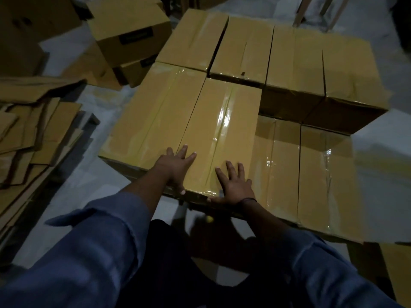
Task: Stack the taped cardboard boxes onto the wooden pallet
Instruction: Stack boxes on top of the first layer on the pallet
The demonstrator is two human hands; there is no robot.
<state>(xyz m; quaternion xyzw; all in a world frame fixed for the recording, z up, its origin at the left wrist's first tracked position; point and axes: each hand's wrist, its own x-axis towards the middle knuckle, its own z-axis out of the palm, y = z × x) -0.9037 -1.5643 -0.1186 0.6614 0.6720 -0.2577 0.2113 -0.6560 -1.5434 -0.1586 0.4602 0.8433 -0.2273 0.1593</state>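
Several taped cardboard boxes stand packed together in the middle of the head view. The nearest upper box (222,130) has shiny clear tape down its top. My left hand (175,167) lies flat on its near left corner, fingers spread, thumb over the front edge. My right hand (233,185) lies flat on its near right edge, fingers spread. Neither hand grips anything. A neighbouring upper box (155,116) sits to its left. Two lower boxes (322,178) lie to the right, one level down. More upper boxes (295,65) fill the back row. The wooden pallet is hidden under the boxes.
Flattened cardboard sheets (33,134) are piled on the floor at the left. Two loose boxes (129,32) are stacked at the back left. Wooden legs (311,10) stand at the back right. Pale floor (382,134) shows to the right and the near left.
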